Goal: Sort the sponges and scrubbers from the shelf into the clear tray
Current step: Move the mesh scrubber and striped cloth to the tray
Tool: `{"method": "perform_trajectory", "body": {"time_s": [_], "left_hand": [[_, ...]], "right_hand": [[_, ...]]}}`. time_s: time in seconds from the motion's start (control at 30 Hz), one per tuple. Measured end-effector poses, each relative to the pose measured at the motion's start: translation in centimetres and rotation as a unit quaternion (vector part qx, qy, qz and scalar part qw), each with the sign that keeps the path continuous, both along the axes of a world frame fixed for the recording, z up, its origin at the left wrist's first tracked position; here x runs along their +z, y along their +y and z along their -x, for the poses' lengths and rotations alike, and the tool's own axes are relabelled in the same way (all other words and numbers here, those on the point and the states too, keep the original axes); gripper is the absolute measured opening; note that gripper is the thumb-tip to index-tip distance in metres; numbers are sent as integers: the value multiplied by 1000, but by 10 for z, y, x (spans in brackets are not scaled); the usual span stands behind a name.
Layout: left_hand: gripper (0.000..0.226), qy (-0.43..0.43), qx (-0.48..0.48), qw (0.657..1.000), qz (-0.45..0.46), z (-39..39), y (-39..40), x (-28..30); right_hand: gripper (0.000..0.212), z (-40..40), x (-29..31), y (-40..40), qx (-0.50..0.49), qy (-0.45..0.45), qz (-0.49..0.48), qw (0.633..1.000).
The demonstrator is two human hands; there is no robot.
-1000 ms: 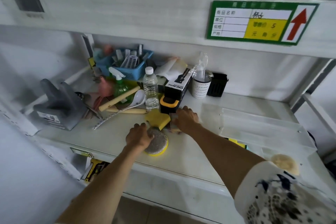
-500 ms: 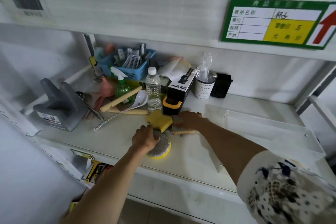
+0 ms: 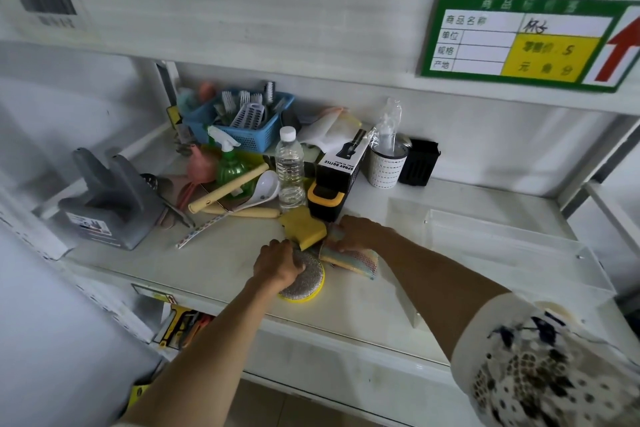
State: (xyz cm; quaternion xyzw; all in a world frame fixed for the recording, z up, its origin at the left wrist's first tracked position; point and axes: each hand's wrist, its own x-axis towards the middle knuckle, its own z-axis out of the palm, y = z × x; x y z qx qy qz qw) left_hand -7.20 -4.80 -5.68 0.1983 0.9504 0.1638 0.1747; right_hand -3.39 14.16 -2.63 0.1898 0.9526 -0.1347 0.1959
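The white shelf (image 3: 214,263) carries a grey block (image 3: 104,198) at its left end and a blue basket (image 3: 242,125) at the far left. A water bottle (image 3: 290,170) and black box (image 3: 341,170) stand mid-shelf. A round scrubber (image 3: 306,279), yellow sponge (image 3: 304,226) and mesh sponge (image 3: 353,258) lie near the front. The clear tray (image 3: 502,239) sits right.

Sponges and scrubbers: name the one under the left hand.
The round silver scrubber with the yellow rim; the left hand grips it.
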Motion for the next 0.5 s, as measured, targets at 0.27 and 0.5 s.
{"method": "perform_trajectory", "body": {"time_s": [0.27,0.5], "left_hand": [[55,-6,-5,1000,9,-5,4,2],[62,-30,7,999,-12,-11,3,7]], "right_hand": [[73,0,-1,-4,-2,-14,-11,1000],[75,-9,8,0,-13,-26,-2,1000]]}}
